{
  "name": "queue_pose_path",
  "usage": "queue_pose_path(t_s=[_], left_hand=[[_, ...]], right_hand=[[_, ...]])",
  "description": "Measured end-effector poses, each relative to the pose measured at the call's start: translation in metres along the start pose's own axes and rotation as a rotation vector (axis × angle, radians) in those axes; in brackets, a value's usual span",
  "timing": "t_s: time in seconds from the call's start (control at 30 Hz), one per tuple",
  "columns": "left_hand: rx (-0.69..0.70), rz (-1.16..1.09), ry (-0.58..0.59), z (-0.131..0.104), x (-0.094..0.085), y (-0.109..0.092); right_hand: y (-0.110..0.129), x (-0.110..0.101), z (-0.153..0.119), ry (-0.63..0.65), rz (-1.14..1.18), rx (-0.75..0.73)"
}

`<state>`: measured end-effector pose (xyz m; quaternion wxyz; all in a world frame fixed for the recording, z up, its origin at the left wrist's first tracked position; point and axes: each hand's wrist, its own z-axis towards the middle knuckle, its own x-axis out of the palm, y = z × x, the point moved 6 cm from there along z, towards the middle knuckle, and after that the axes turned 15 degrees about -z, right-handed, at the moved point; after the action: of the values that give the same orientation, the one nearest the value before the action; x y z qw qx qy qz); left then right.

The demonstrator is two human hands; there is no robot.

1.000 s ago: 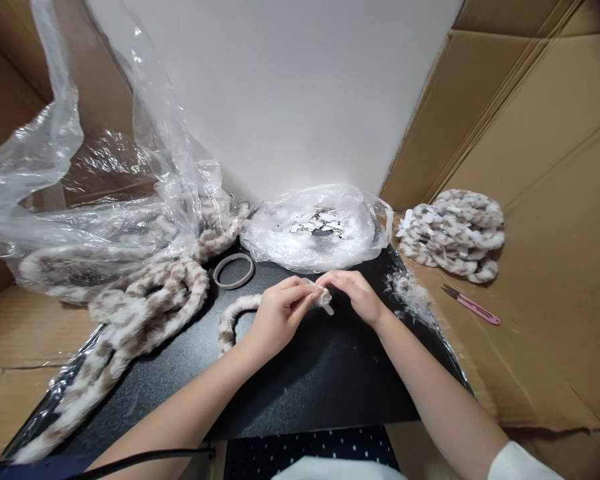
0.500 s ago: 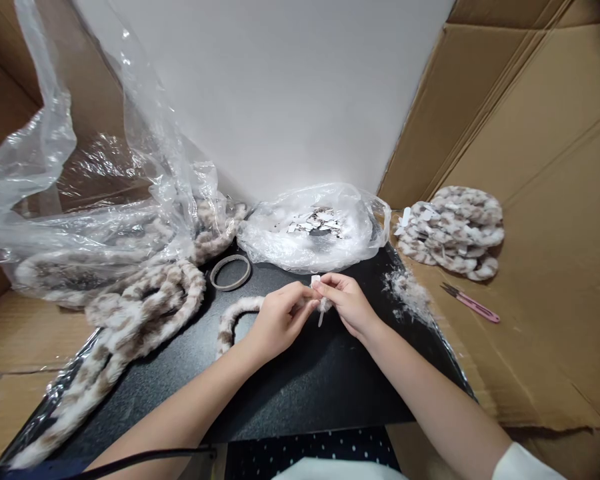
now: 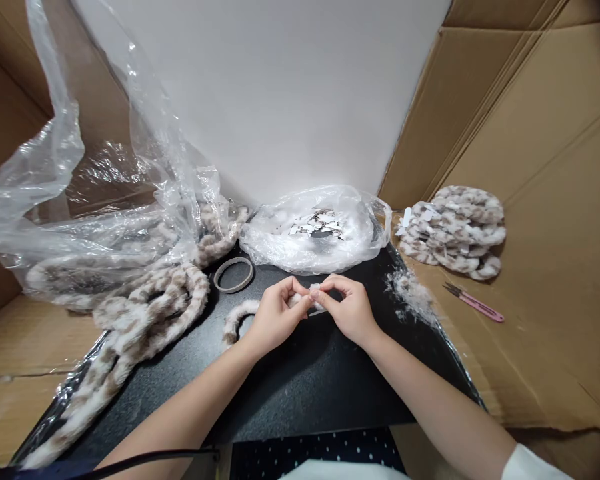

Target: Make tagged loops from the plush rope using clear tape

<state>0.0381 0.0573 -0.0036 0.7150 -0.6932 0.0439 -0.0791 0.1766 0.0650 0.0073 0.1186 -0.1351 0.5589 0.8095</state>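
Observation:
A brown-and-white furry cord (image 3: 241,311) runs over the black table top, its near end under my hands. With thumb and fingertips pinched together, my left hand (image 3: 280,310) grips the end of this cord. Opposite it, my right hand (image 3: 351,308) pinches a small white tag (image 3: 315,287) at the cord's end. The fingertips of both hands nearly touch. A thin pale strip shows just below the right fingertips. The fingers cover most of the join between tag and cord.
Furry cords (image 3: 150,300) lie at left, partly inside a clear plastic bag (image 3: 60,153). Behind my hands are a grey ring (image 3: 233,275) and a plastic bag (image 3: 273,250) of paper scraps. At right are loose fluff (image 3: 411,297), pink-handled snips (image 3: 475,305) and bundled furry cords (image 3: 460,230).
The white tag, which stood up between the fingertips, is now lower and mostly covered. The thin strip below has swung from hanging to nearly level. My hands are still together.

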Motion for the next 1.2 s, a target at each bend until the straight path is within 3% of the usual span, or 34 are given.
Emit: queue_pose_path(t_s=[0.1,0.27,0.5,0.63,0.8,0.9,1.03,1.1,1.2], left_hand=[[-0.130,-0.154,-0.014,0.002,-0.001,0.010],[-0.405,-0.437,0.053,0.000,0.004,0.026],[-0.411,-0.465,0.059,0.000,0.005,0.025],[-0.272,-0.335,0.072,0.000,0.006,0.016],[0.173,0.077,0.047,-0.002,0.001,-0.005],[0.386,0.330,0.124,-0.004,0.002,-0.013],[0.630,0.483,0.196,-0.007,0.000,-0.017],[0.678,0.510,0.186,-0.006,-0.002,-0.016],[0.576,0.485,0.165,-0.001,-0.006,-0.011]], right_hand=[[-0.001,0.002,-0.001,-0.001,-0.030,-0.044],[-0.022,0.011,0.005,0.086,0.112,0.102],[-0.025,0.009,0.006,0.058,0.041,0.078],[-0.020,0.004,0.005,0.016,-0.074,0.015],[-0.020,0.005,0.005,0.005,-0.066,0.001],[-0.022,0.008,0.005,0.030,0.011,0.034],[-0.025,0.015,0.005,0.094,0.136,0.100],[-0.027,0.017,0.005,0.104,0.181,0.138],[-0.029,0.017,0.004,0.090,0.208,0.183]])
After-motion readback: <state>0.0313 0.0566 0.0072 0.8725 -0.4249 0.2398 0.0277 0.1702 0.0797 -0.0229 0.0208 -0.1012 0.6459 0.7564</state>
